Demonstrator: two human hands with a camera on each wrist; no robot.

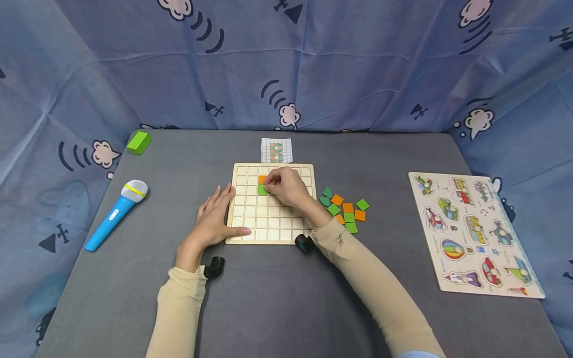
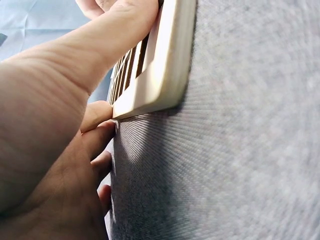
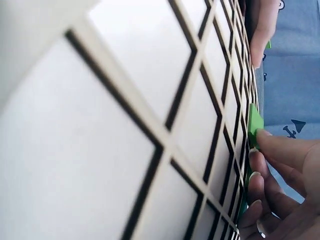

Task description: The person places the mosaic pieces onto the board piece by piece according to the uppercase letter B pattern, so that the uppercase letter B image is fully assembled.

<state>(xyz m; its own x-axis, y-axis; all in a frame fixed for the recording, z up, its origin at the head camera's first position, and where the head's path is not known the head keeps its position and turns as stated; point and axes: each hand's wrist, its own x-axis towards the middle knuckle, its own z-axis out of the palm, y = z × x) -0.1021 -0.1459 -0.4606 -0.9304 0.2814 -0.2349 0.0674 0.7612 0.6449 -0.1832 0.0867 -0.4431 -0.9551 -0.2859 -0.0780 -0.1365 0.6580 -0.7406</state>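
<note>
A pale wooden grid board lies on the grey table. My left hand rests along its left edge, fingers extended and thumb over the front border; the left wrist view has the thumb on top of the frame and the fingers beside it. My right hand is over the upper middle of the grid and pinches a green square tile. In the right wrist view this green tile rises from the grid under the fingertips. An orange square tile sits in the cell just behind it.
Loose green and orange tiles lie right of the board. A printed pattern card touches its back edge. A blue toy microphone and a green block are at left, a picture puzzle board at right.
</note>
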